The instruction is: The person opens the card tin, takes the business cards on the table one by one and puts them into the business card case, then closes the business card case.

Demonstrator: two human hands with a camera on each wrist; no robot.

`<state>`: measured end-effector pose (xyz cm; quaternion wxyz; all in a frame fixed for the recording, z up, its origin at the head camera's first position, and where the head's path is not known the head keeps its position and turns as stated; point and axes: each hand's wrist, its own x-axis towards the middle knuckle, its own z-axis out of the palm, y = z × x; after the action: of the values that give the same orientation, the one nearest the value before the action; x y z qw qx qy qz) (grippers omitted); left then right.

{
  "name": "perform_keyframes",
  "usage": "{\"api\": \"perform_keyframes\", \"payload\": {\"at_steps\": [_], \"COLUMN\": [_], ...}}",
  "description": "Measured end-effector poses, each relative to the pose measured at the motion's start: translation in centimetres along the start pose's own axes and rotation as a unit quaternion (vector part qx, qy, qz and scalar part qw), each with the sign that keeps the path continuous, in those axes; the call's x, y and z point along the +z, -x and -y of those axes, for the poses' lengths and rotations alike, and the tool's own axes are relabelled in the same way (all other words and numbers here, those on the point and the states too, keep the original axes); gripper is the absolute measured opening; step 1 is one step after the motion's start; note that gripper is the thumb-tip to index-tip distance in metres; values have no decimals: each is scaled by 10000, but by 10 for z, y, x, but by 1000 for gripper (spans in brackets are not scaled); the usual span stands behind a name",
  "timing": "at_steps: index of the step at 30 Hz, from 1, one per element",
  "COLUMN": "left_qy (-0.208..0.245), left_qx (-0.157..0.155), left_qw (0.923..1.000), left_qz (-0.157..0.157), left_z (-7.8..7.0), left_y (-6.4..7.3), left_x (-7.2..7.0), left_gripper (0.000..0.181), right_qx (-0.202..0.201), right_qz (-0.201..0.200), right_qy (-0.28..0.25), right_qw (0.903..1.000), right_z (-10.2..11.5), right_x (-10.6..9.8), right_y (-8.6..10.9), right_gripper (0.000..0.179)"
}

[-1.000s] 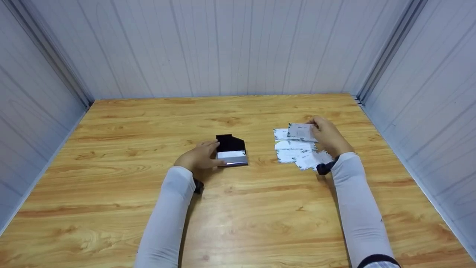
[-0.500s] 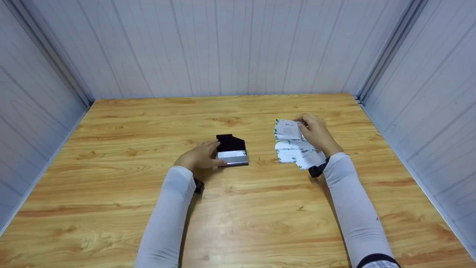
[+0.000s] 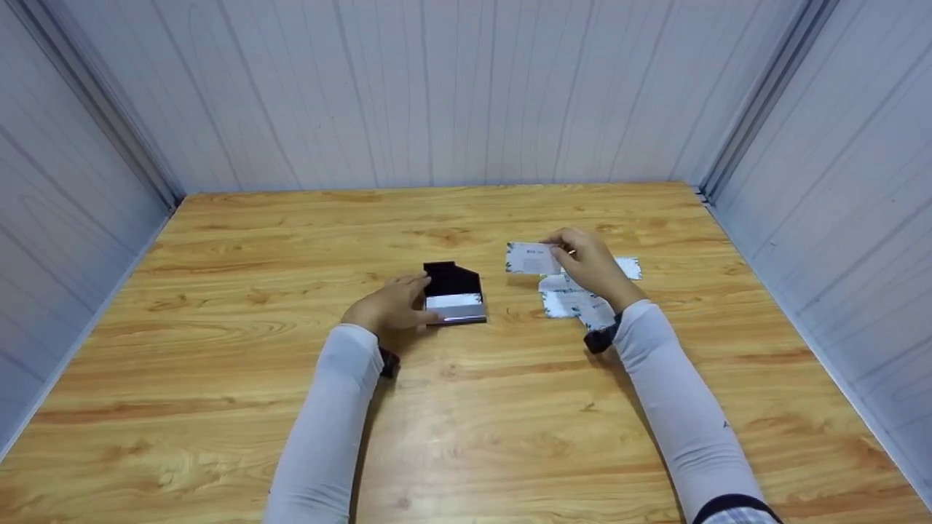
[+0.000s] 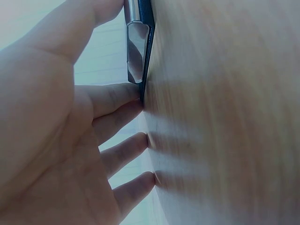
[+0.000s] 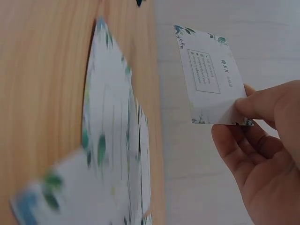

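Observation:
My left hand (image 3: 387,304) holds the left side of a business card case (image 3: 452,279), thumb at its front and fingers along its side. The case lies with its black lid folded back; a white card (image 3: 453,300) shows in its silvery part. In the left wrist view, the lower fingertips touch the table beside the case (image 4: 137,51). My right hand (image 3: 595,271) pinches one business card (image 5: 211,75) by its right end, raised above the table. Below that hand lie several spread business cards (image 3: 564,303), white with green leaf corners, partly hidden by the hand and wrist.
The wood-grain table (image 3: 466,422) carries both forearms, in white sleeves. A pale panel wall (image 3: 451,94) rises behind it, with further panels at left and right. Another card (image 3: 628,268) shows beyond the right wrist.
My right hand has moved left with the pinched card, lifting it off the spread cards toward the card case. My left hand and the case have stayed in place.

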<state>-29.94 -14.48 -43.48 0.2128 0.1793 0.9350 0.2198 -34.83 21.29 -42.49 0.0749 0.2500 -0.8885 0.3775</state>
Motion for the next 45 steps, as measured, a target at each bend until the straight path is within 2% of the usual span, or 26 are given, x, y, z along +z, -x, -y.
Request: {"api": "perform_keyframes", "payload": {"at_steps": [6, 15, 23, 27, 31, 39, 45], "left_qy": [-111, -93, -46, -48, -78, -85, -72], "left_qx": [9, -21, -85, -107, -102, -195, -189], "left_qw": [9999, 9999, 10000, 9999, 9999, 9998, 9998], "left_qz": [64, 54, -21, -49, 6, 64, 36], "left_z": [1, 0, 1, 1, 0, -3, 0], "left_y": [-2, -3, -4, -5, -4, -2, -2], "left_x": [0, -1, -1, -2, -2, -3, -2], "left_gripper": [90, 89, 88, 93, 97, 95, 96], "right_qx": [-197, -275, -348, -459, -355, -615, -528], "right_qz": [295, 637, 972, 1042, 1151, 1452, 1729], "right_qy": [-128, -330, -258, -297, -456, 24, 182], "right_qw": [9993, 9970, 9943, 9930, 9917, 9875, 9834], "right_z": [21, 43, 60, 64, 64, 60, 60], "right_x": [22, 51, 75, 82, 87, 89, 91], "right_y": [-9, -23, -28, -29, -28, -28, -27], "right_gripper": [21, 20, 21, 21, 22, 27, 31]}}
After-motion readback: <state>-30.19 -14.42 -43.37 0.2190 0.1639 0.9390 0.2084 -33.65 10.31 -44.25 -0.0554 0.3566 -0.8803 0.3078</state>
